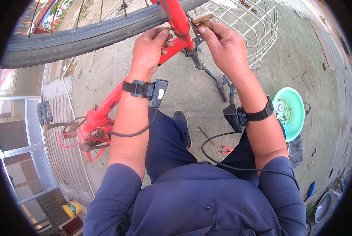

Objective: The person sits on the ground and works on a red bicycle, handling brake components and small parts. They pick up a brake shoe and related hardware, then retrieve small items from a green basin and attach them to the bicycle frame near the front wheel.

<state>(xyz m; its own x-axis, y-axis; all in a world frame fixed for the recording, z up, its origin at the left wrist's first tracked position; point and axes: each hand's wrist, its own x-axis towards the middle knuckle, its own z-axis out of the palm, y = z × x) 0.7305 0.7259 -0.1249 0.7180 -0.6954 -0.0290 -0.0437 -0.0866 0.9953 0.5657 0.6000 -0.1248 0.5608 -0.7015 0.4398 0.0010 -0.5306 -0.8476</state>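
A red bicycle frame [178,17] stands in front of me, with a black-tyred wheel [89,44] at the upper left. My left hand [152,49] is closed at the left side of the frame tube, thumb and fingers pinched together; anything between them is too small to name. On the tube's other side my right hand [227,45] is closed too, its thumb and fingers together beside dark cables. A light-brown, stick-like piece [202,18] shows at its fingertips, but whether they grip it I cannot tell. Below the hands sits the dark fork end [219,84].
A white wire basket [262,35] lies beyond my right hand. A mint-green basin [290,112] with small parts is at the right. Red-handled pliers [226,150] lie on the ground between my legs. The crank and pedal [44,114] stick out at the left.
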